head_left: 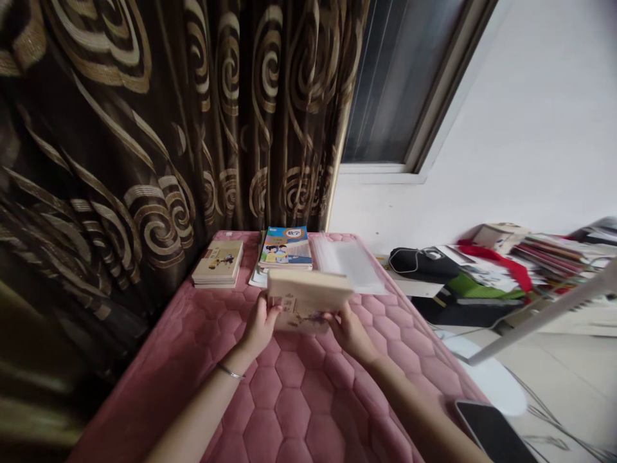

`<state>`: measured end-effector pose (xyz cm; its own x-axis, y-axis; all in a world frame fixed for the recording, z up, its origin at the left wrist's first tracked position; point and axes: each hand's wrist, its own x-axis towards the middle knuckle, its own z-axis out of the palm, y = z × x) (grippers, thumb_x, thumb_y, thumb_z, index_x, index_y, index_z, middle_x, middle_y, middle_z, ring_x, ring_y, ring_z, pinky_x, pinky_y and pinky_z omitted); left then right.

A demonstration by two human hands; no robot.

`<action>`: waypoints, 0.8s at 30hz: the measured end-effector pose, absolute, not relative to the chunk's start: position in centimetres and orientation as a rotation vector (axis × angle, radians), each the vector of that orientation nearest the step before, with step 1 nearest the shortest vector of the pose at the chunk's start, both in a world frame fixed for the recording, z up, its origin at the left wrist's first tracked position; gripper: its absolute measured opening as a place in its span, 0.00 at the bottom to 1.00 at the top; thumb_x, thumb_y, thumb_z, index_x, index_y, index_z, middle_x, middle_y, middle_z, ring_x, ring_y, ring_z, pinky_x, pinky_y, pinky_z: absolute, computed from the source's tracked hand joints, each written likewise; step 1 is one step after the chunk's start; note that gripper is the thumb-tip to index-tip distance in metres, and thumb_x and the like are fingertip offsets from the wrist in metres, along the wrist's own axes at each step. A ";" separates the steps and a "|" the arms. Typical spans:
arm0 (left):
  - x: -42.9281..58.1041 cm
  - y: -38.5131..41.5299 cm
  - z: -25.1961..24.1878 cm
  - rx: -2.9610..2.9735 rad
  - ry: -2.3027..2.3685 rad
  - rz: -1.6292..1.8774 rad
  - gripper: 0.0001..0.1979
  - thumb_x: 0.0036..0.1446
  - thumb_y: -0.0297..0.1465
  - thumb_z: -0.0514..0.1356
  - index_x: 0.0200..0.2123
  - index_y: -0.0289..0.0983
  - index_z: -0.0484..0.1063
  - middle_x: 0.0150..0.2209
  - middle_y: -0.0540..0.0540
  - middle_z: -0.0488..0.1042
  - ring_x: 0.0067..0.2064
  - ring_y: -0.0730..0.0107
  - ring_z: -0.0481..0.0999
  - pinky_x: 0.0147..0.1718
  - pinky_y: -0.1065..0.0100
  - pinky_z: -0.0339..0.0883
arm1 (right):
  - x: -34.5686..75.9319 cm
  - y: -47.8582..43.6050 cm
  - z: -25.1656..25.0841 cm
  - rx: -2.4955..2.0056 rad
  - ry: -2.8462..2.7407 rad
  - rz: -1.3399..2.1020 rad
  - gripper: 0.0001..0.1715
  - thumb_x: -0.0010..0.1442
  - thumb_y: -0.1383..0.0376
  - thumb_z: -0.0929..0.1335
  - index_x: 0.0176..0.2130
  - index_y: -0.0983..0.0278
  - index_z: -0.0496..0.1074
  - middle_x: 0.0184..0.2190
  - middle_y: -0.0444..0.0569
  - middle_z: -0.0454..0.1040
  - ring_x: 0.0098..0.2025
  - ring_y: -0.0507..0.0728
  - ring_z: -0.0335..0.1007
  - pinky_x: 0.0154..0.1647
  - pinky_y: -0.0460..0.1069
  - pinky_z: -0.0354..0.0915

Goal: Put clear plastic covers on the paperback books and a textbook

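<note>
Both my hands hold a cream book point(308, 299), tilted up over the pink padded surface point(294, 399). My left hand point(261, 325) grips its left edge, the thumb on the cover. Its right edge is in my right hand point(351, 331), slightly blurred. Behind it lies a stack of books with a blue illustrated cover point(288, 247) on top. To the left is a short stack of cream books point(219, 262). Clear plastic sheets or covers point(349, 263) lie at the back right.
A patterned dark curtain point(168, 128) hangs along the left and back. Right of the bed are a cluttered low cabinet point(482, 276), a slanted white pole point(544, 315) with a round base, and a dark-screened device point(491, 431) near the front right edge.
</note>
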<state>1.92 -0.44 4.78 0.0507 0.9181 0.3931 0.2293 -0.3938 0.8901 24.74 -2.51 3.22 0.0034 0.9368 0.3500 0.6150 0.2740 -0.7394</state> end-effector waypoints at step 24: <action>0.3 2.9 1.3 1.565 1.550 0.667 0.10 0.50 0.40 0.63 0.28 0.40 0.69 0.27 0.44 0.78 0.34 0.59 0.76 0.37 0.66 0.65 | 20.9 -7.3 -0.3 -1.496 -1.179 1.671 0.21 0.55 0.49 0.67 0.33 0.65 0.70 0.26 0.49 0.78 0.23 0.53 0.74 0.19 0.46 0.70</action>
